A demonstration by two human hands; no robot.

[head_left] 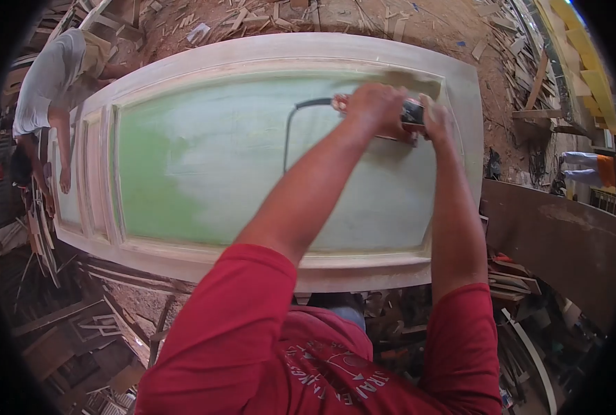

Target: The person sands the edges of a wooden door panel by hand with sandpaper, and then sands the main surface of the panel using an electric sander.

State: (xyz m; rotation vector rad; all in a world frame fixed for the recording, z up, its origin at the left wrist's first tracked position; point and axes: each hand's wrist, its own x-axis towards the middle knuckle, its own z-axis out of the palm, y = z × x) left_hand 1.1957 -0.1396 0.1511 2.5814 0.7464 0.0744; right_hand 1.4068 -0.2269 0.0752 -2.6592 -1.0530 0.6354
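Note:
A pale wooden door [453,63] lies flat in front of me, its large recessed panel [157,181] green at the left and coated with whitish dust or filler elsewhere. Near the panel's far right corner is a corded electric sander [413,112] with a dark and reddish body, pressed on the surface. My left hand [377,107] is wrapped around its rear part. The front end is gripped by my right hand [437,120]. A black power cord [288,135] runs from the sander's left end, curves across the panel and passes behind my left forearm.
Another person [55,83] in a light shirt bends over the door's left end, one hand near its smaller panel. Wood scraps [238,21] litter the dirt floor beyond. A brown board [550,225] stands at the right, and more offcuts [66,332] lie lower left.

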